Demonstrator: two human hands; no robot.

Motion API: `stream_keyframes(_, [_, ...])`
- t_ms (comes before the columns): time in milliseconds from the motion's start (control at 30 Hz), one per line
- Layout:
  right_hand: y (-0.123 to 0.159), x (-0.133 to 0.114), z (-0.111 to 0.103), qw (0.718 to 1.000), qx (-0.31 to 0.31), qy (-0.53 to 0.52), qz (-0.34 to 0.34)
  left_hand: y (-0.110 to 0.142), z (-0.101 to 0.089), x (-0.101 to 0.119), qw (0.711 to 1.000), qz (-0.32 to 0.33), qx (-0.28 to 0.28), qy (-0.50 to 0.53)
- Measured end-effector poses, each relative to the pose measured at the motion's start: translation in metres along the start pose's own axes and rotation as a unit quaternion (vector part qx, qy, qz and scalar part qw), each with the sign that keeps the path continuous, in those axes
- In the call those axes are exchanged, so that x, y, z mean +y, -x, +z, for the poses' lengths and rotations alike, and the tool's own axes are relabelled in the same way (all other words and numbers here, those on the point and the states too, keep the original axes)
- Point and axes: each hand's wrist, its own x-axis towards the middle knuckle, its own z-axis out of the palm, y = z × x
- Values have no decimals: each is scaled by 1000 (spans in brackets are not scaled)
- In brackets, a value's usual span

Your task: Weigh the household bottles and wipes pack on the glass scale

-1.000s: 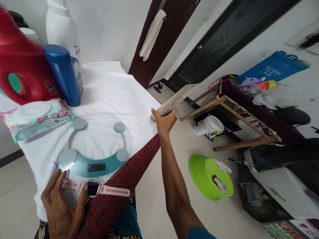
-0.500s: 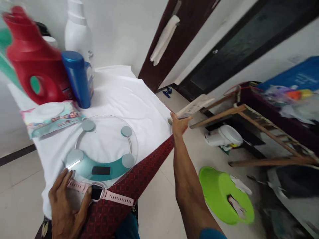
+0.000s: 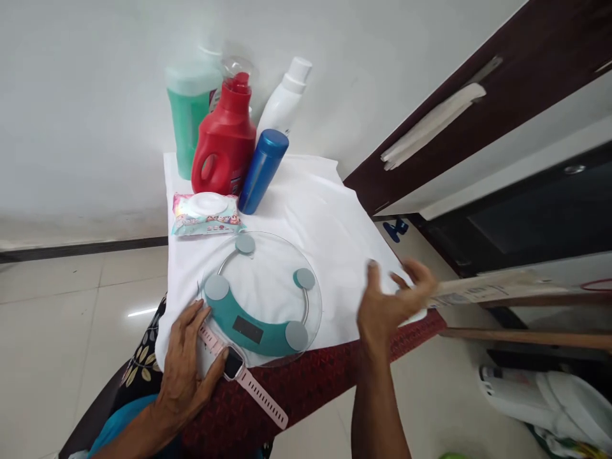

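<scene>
A pink-strapped smartwatch [image 3: 234, 363] lies at the table's near edge, its strap trailing right. My left hand [image 3: 184, 370] has its thumb against the watch case and its fingertips by the other strap end, close to the glass rim. Just beyond is a round glass bathroom scale [image 3: 258, 335] with a teal band, a dark display and grey round pads. Over the white cloth's right side, my right hand [image 3: 389, 303] is raised, fingers apart and slightly blurred. Beside its fingers a flat pale box or board [image 3: 478, 290] with printing sticks out to the right; contact is unclear.
Behind the scale are a wipes pack [image 3: 208, 220], a blue bottle [image 3: 264, 172], a red detergent jug [image 3: 224, 143], a white bottle [image 3: 284, 95] and a green container [image 3: 185, 124]. A white bucket [image 3: 549, 395] and blue slippers [image 3: 395, 229] are on the floor.
My view has swung left. My right hand, earlier gripping the flat pale piece at the table's right edge, now has its fingers spread. My left hand stays at the smartwatch.
</scene>
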Motion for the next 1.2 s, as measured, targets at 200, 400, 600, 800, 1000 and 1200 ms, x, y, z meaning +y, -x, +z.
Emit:
stream_keyframes(200, [35,-100,137,903,-358,-32,-236,4,3,-1,1000,-11,4,8])
stream_keyframes(400, [50,-121,234,818,-501,86,-269,8,7,-2,1000,-21,12,18])
stream_keyframes(600, [43,-118,256,800,-489,163,-309,11,9,-3,999,-26,5,43])
stream_keyframes(800, [52,-121,241,802,-439,165,-369,10,11,-4,998,-21,19,49])
stream_keyframes(1000, [47,-122,180,861,-311,105,-388,7,8,-4,999,-14,18,44])
stream_keyframes(1200, [13,-105,70,854,-363,114,-355,4,5,-6,999,-1,14,37])
